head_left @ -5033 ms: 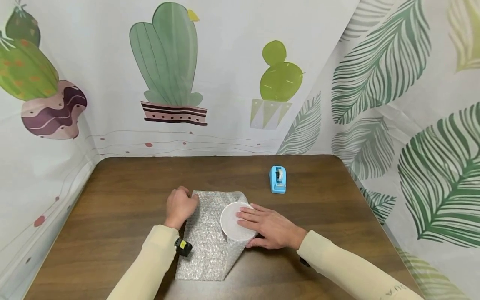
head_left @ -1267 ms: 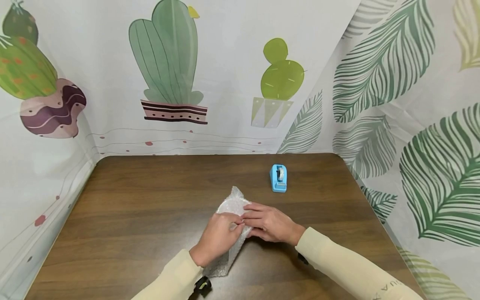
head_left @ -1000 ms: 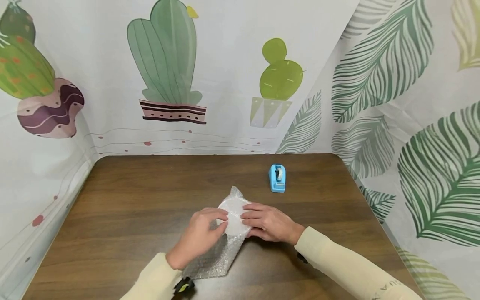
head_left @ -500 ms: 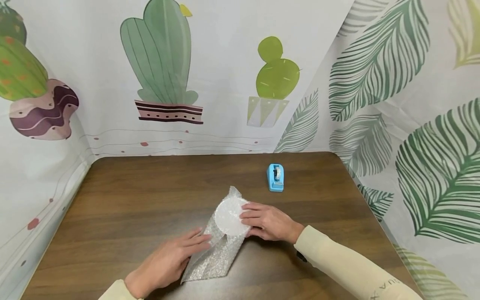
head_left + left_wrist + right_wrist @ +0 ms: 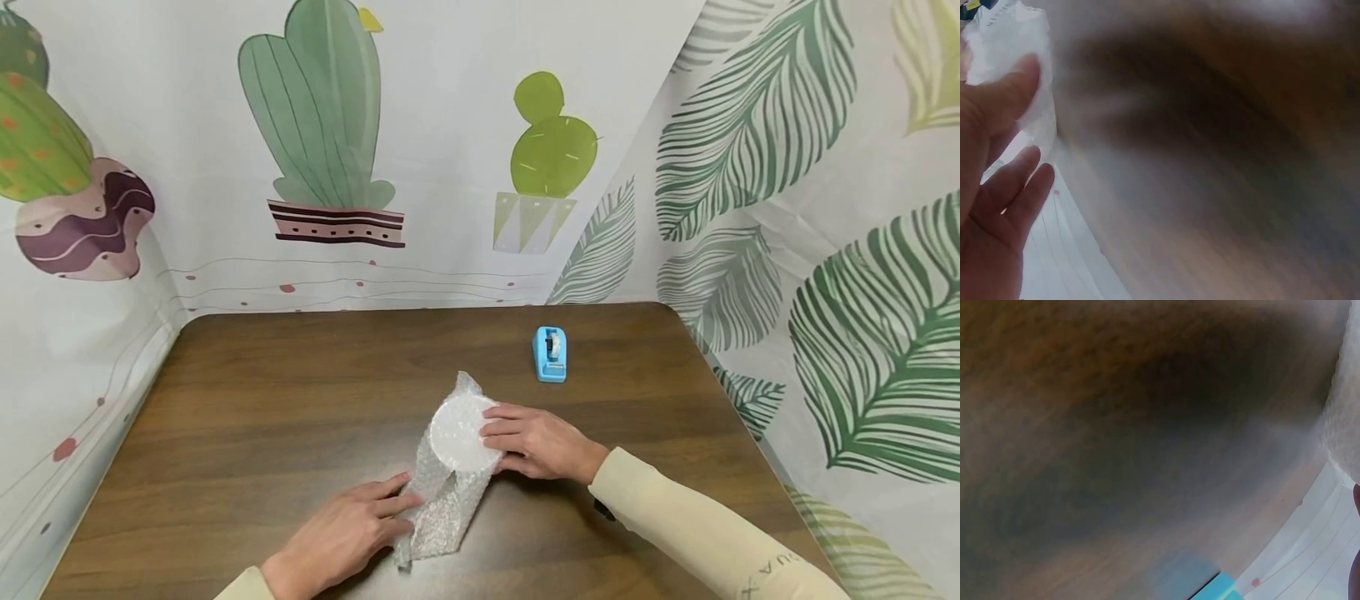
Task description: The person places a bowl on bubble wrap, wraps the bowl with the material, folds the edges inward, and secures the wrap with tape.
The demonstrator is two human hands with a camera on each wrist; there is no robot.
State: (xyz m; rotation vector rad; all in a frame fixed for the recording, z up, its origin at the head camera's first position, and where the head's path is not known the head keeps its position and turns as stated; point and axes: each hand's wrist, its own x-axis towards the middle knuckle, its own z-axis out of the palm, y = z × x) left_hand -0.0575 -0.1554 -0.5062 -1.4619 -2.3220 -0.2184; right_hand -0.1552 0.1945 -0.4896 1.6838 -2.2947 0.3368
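Note:
A round white object (image 5: 455, 429) with a flat disc-shaped top stands on the table, partly covered by clear bubble wrap (image 5: 450, 517). My right hand (image 5: 536, 442) holds it from the right, fingertips over the rim and thumb low on its near side. My left hand (image 5: 345, 529) touches the left edge of the wrap's loose near end with fingers extended; that edge is crumpled and folded inward. In the left wrist view, the thumb and fingers (image 5: 1019, 206) are spread beside the pale wrap. The right wrist view catches the bubble wrap (image 5: 1344, 419) at its right edge.
A light blue tape dispenser (image 5: 551, 354) with a roll in it stands toward the back right of the brown wooden table (image 5: 300, 375). Behind the table hangs a white cloth (image 5: 450, 125) printed with cacti and leaves.
The bubble wrap, spread wide to the left five seconds ago, is now narrower. My left hand went over the white top, then back down to the wrap's left edge. The right hand stays on the object.

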